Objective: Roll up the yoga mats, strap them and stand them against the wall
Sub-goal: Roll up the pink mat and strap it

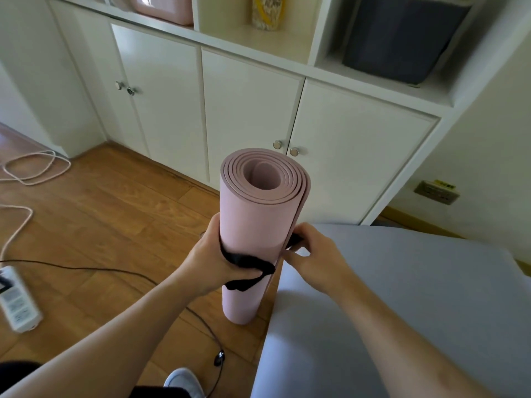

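strapping is the step in hand: standing upright on the floor (115,214), the rolled pink mat (253,225) is clasped by the left hand (212,262) with the black strap (247,268), the right hand (313,254) pinching its far end, which likely needs fastening next.

One rolled pink mat (253,225), one black strap (247,264), two hands, left (214,257) and right (314,254), four round cabinet knobs (277,144), one wall socket (436,191), one power strip (15,300), one grey bin (402,38)
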Demonstrator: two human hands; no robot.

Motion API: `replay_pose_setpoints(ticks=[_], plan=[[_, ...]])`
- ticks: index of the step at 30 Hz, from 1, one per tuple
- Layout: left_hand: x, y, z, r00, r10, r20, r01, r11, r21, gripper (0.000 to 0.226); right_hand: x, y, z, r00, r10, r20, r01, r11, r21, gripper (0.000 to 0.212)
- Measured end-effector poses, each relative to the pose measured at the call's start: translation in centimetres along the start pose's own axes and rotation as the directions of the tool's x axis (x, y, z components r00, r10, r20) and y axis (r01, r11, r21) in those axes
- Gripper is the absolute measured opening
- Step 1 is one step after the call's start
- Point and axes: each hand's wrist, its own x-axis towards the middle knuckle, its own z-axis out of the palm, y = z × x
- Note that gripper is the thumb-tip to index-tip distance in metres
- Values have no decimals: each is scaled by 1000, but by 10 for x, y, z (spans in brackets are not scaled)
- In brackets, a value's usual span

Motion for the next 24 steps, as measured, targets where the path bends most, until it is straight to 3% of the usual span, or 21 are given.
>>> replay_pose_setpoints(ticks=[3, 5, 7, 9, 15, 19, 24], plan=[[-3, 3, -4, 999, 10, 38, -11, 1000, 21, 129, -3, -1, 3, 996, -64, 59, 64, 998, 9, 36], [-6, 4, -5, 998, 15, 58, -17, 1000, 25, 129, -4, -2, 6, 980, -103, 171, 96, 994, 50, 61], [-7, 5, -4, 998, 23, 59, -25, 999, 36, 127, -3, 1, 10, 973, -128, 195, 127, 992, 14, 91], [-8, 8, -2, 998, 32, 54, -35, 999, 38, 124, 0, 5, 15, 975, -138, 175, 144, 989, -21, 101], [-6, 11, -7, 994, -38, 102, 30, 997, 75, 127, 9, 6, 27, 991, -119, 68, 121, 992, -37, 100], [-1, 31, -17, 923, -301, 239, 260, 947, 187, 114, 11, 9, 30, 995, -85, 60, 83, 996, 33, 101], [-3, 34, -17, 907, -416, 66, 408, 907, 108, 80, 9, 7, 33, 994, -94, 53, 91, 995, 45, 97]])
